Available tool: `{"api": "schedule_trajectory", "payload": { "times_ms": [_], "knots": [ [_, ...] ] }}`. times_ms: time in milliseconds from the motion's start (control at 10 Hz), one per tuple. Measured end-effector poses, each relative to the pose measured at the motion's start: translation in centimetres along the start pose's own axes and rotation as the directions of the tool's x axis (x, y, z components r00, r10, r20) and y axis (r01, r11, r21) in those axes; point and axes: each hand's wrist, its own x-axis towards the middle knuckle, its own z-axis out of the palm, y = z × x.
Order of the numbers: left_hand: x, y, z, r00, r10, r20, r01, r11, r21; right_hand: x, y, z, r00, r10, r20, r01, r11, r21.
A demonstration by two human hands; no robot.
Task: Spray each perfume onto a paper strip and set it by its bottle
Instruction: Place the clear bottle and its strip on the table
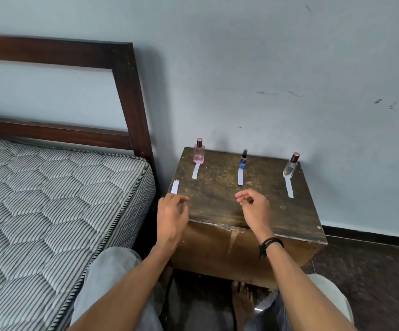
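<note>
1. Hovering over the near edge of the worn dark wooden bedside table [220,204], both hands hold nothing.
2. The left hand [171,217] is at about 8 o'clock on the tabletop, back up, fingers loosely spread and reaching forward. Its fingertips sit just short of a spare white paper strip [175,187] at the table's left edge, though I can't tell if they touch it.
3. The right hand [255,209] is around 6 o'clock, wrist cocked, fingers curled inward with thumb and forefinger nearly meeting, nothing pinched between them. There's a black cord bracelet [269,244] on that wrist.
4. Bottles line the back edge: a pink square glass perfume bottle [199,152] at 11 o'clock, a slim blue spray bottle with a black top [243,160] at 12, and a clear glass perfume bottle with a rosy cap [291,166] at 1 to 2 o'clock.
5. Each has a strip lying flat right in front of it: left strip [196,171], middle strip [240,176], right strip [289,188].
6. A striped quilted mattress [50,199] sits off at 9 o'clock.
</note>
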Motion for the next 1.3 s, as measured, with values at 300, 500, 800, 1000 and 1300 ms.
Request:
{"api": "schedule_trajectory", "payload": {
  "times_ms": [300, 500, 800, 1000, 1300],
  "knots": [
    [2.1, -2.2, -1.0, 0.98, -0.196, -0.028, 0.198, 0.959, 0.205, -0.6, -0.2, 1.2, 0.996, 0.02, 0.087, -0.012, 0.996, -0.087],
    [2.3, -2.4, -0.7, 0.984, -0.177, -0.021, 0.176, 0.948, 0.267, -0.6, -0.1, 1.5, 0.995, 0.023, 0.101, -0.013, 0.995, -0.096],
    [1.6, -2.3, -1.2, 0.983, -0.179, -0.03, 0.181, 0.948, 0.262, -0.9, -0.1, 1.3, 0.992, 0.017, 0.123, -0.005, 0.995, -0.096],
    [1.7, -2.4, -1.3, 0.979, -0.2, -0.032, 0.202, 0.948, 0.247, -1.0, 0.1, 1.2, 0.99, 0.022, 0.137, -0.008, 0.995, -0.1],
    [1.2, -1.9, -1.6, 0.982, -0.186, -0.025, 0.188, 0.967, 0.174, -2.3, -0.2, 0.4, 0.991, 0.037, 0.131, -0.036, 0.999, -0.012]
  ]
}}
